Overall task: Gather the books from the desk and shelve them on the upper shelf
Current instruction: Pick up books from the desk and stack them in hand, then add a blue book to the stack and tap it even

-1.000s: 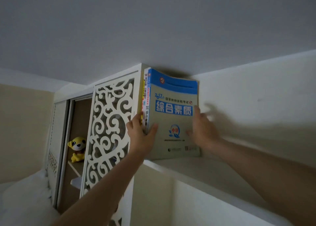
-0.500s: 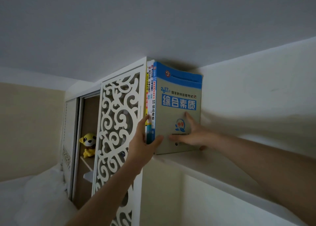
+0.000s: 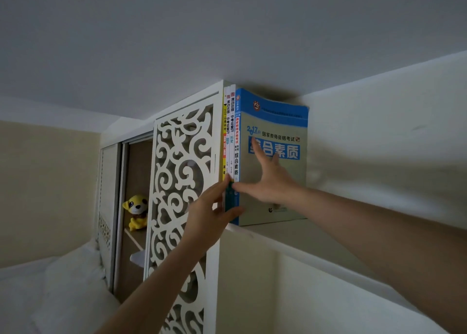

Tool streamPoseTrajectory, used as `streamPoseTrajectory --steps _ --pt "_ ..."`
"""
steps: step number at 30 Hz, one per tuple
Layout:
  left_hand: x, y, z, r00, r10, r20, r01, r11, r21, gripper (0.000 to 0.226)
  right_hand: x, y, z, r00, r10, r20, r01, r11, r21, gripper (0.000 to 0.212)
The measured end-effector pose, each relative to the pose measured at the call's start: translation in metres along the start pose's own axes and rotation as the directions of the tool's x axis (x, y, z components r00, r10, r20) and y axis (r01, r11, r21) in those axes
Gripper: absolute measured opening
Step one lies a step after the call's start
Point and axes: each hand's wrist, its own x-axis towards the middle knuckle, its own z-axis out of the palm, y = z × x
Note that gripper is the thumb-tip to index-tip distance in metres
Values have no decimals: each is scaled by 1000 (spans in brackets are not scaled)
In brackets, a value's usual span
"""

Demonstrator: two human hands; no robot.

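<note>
Bare forearms reach up from below toward the high ledge. Nearest, the left hand (image 3: 211, 216) has its grip spread against the spines of the books (image 3: 231, 141), thumb under the lower corner of the blue spine, fingers flat along the thinner volumes. Just beyond it the right hand (image 3: 267, 179) lies flat on the grey-green cover of the thick exam book (image 3: 275, 162), fingers straight and fanned, pressing rather than pinching. All the books stand upright on the upper shelf (image 3: 290, 235), touching one another and the fretwork panel (image 3: 182, 172) at the left end. Judged from its bowed top edge, the outer book is a soft paperback: fairly heavy, floppy, its glossy cover likely to slide, so it is best steadied by spine and lower edge instead of the loose fore-edge. With no bookend on its right, it could tip that way. Farther left, the open wardrobe (image 3: 136, 182) holds a yellow plush toy (image 3: 136, 211) sitting on an inner shelf.
</note>
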Motion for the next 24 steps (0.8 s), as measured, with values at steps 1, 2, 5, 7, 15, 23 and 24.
streamPoseTrajectory --steps 1,2,5,7,15,23,24 --pt "-1 -1 0 1000 5 20 -5 1000 4 72 -1 0 0 1000 -2 -1 2 1000 -2 118" --pt "-3 -3 -1 999 5 32 -6 1000 14 72 -1 0 1 1000 -6 -4 6 1000 -2 118" --pt "-5 1 -1 999 -26 48 20 993 118 70 -8 -5 -1 999 25 23 -25 1000 -7 115" --pt "-7 10 -4 998 -26 58 4 939 343 69 -20 -12 -7 996 65 52 -61 995 -76 107" --pt "-166 120 16 913 72 402 -256 868 425 8 -270 -17 -60 963 -263 -53 247 948 -200 21" --pt "-454 136 175 94 -304 948 -213 924 317 18 -637 177 -31 642 649 409 -356 724 -591 22" --pt "-487 134 194 13 -336 942 -176 927 333 21 -674 194 -31 586 711 389 -415 676 -609 26"
